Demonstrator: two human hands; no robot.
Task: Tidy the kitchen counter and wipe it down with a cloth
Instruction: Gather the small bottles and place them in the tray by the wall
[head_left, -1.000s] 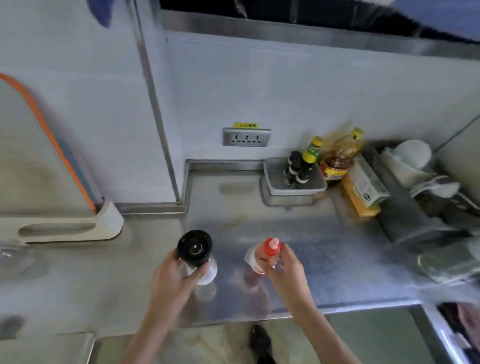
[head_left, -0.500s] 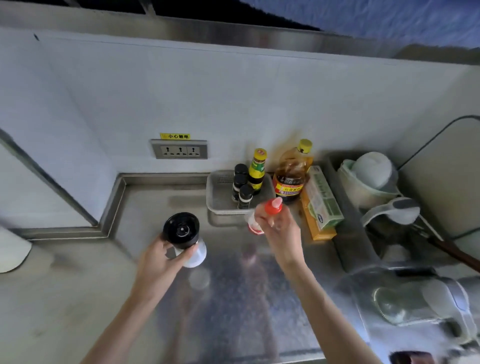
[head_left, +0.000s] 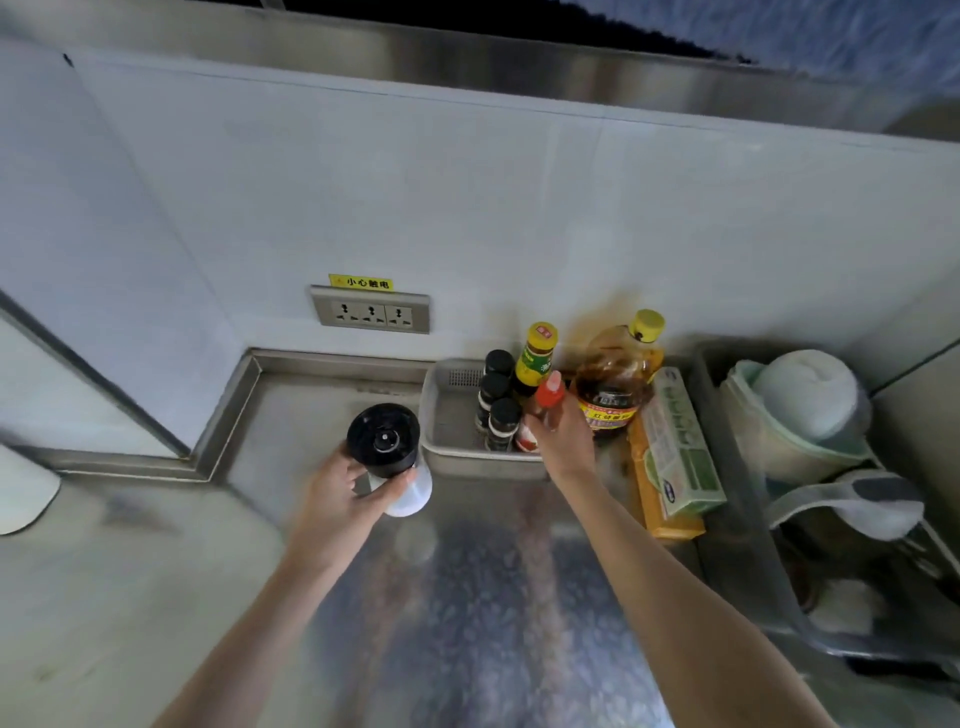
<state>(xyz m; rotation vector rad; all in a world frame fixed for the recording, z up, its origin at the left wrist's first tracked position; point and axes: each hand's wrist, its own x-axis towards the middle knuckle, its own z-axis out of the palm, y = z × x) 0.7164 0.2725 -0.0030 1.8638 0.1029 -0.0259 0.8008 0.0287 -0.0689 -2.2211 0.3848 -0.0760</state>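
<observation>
My left hand (head_left: 337, 493) grips a clear grinder with a black cap (head_left: 387, 441), held above the steel counter (head_left: 208, 597) just left of a grey tray (head_left: 441, 415). My right hand (head_left: 563, 441) holds a small bottle with a red cap (head_left: 549, 392) over the right end of that tray. In the tray stand three dark-capped spice jars (head_left: 496, 410) and a yellow-capped sauce bottle (head_left: 535, 358). No cloth is in view.
A large oil bottle (head_left: 618, 379) and a green and orange box (head_left: 675, 457) sit right of the tray. Further right a dish rack (head_left: 737, 493) holds bowls (head_left: 800, 400) and a ladle. A socket strip (head_left: 370, 314) is on the wall. A white cutting-board stand (head_left: 23, 493) sits at far left.
Both hands moved away from me toward the back wall. The red-capped bottle now sits over the tray's right end, and the grinder is beside the tray's left edge.
</observation>
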